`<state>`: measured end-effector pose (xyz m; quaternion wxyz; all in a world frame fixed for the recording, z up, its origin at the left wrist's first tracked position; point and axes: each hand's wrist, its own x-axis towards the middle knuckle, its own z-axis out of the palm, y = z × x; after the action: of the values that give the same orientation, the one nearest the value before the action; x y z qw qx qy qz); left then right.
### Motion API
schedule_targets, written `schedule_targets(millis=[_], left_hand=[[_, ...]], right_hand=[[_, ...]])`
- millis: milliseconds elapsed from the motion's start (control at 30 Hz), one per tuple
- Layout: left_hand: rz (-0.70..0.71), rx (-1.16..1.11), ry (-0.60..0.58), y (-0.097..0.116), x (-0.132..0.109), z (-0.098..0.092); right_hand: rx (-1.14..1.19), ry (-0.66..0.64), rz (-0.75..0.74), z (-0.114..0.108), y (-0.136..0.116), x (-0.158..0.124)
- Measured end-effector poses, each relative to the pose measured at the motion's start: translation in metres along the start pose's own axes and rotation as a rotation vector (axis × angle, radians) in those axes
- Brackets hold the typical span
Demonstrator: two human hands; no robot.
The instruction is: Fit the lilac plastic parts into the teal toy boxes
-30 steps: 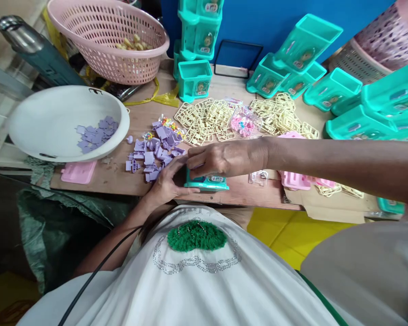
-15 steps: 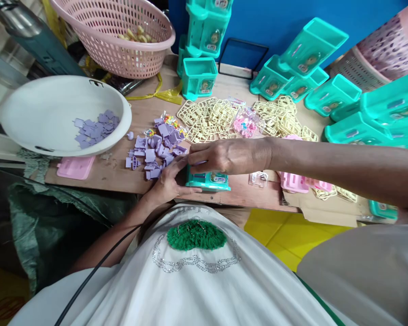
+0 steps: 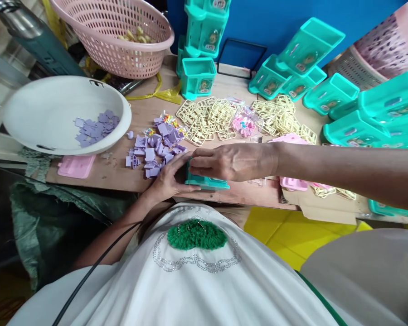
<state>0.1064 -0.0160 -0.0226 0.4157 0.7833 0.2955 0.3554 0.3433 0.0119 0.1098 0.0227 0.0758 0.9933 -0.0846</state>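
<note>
A small teal plastic box (image 3: 208,182) stands at the near edge of the wooden table (image 3: 115,174). My left hand (image 3: 168,178) is pressed against its left side with the fingers curled round it. My right hand (image 3: 224,161) lies over the top of the box, fingers closed down on it and hiding most of it. Just left of both hands lies a heap of several small purple plastic parts (image 3: 156,149).
A white bowl (image 3: 51,97) with purple pieces sits at the left, a pink basket (image 3: 98,40) behind it. Cream plastic frames (image 3: 211,120), a bag of coloured beads (image 3: 244,124), pink pieces (image 3: 294,183) and several teal boxes (image 3: 343,108) fill the middle and right.
My right hand has lowered onto the teal box and covers more of it. My left hand stays against the box's left side.
</note>
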Motion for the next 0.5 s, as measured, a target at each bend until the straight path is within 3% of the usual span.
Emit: schedule_targets(millis=[133, 367, 500], left_hand=[[0.012, -0.006, -0.009, -0.001, 0.0, -0.001], [-0.011, -0.038, 0.015, -0.003, 0.001, 0.002], [-0.046, -0.094, 0.014, -0.001, 0.001, 0.004]], right_hand=[[0.041, -0.015, -0.057, -0.001, 0.006, 0.002], [0.377, 0.147, 0.042, 0.013, 0.011, -0.006], [0.423, 0.379, 0.313, 0.026, -0.005, -0.023]])
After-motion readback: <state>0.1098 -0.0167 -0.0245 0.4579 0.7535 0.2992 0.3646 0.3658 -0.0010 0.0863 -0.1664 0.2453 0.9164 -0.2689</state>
